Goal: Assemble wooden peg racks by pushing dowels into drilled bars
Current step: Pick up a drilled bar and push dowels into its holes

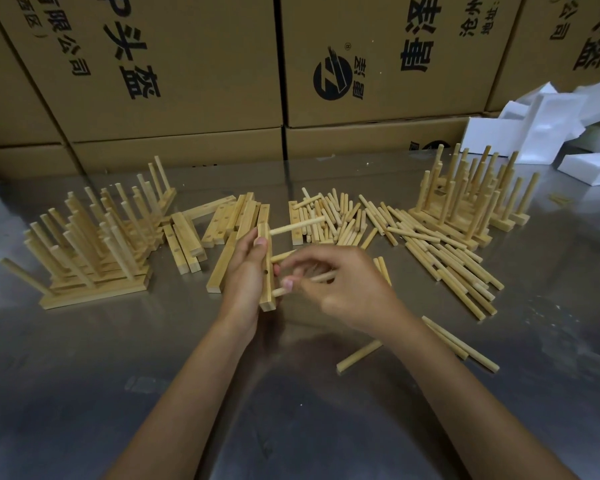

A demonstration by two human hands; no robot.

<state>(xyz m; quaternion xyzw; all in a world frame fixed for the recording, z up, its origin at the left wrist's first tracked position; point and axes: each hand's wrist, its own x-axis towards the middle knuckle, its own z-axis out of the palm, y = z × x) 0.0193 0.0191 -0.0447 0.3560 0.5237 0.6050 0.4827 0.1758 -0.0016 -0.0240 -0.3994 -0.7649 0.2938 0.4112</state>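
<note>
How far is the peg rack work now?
Done: finished racks stacked at left and right. In hand: the left hand holds a bar with dowels in it; the right hand pushes in another dowel. Left: loose bars and many loose dowels.

steel tabletop (291,410) | stacked cardboard boxes (194,64) behind | white foam (534,133) right

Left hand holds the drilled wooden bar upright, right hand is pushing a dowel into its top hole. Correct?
Not quite. In the head view the right hand pinches a round wooden dowel at the lowest hole of the drilled wooden bar; the top hole already has one. The left hand does hold the bar upright.
</note>
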